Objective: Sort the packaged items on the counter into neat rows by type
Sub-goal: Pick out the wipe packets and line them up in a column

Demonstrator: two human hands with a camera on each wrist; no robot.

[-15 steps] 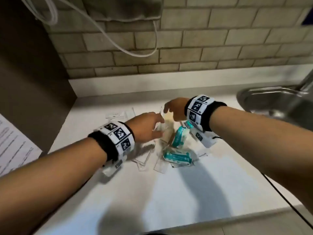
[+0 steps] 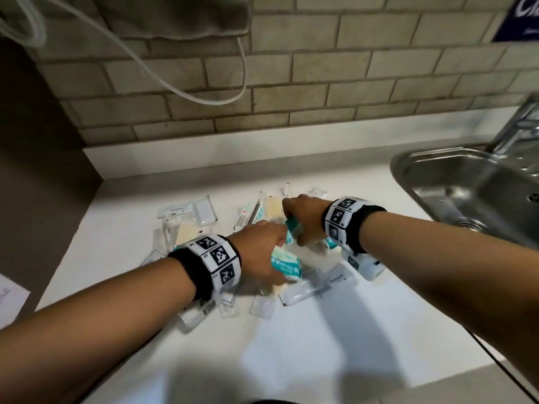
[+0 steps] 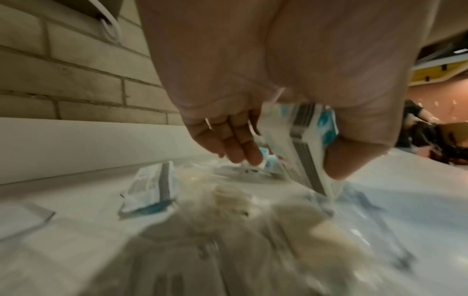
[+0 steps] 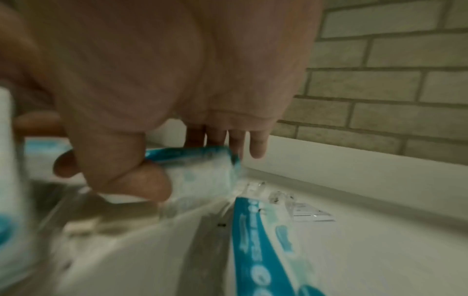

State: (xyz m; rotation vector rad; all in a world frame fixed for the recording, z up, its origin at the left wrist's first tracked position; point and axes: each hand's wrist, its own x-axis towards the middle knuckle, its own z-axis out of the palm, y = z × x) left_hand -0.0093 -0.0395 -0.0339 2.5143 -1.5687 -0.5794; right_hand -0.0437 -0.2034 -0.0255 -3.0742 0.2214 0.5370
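Both hands now lower into pile; L hand (image 2: 259,252) grips teal packet (image 2: 285,265), R hand (image 2: 306,218) fingers curl round another teal pkt (image 2: 293,228), mid table (image 2: 320,345).

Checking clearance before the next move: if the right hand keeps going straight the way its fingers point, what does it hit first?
The right hand, gripping a teal packet, points at the white backsplash ledge. Only bare counter seems to lie between; depth is unclear.
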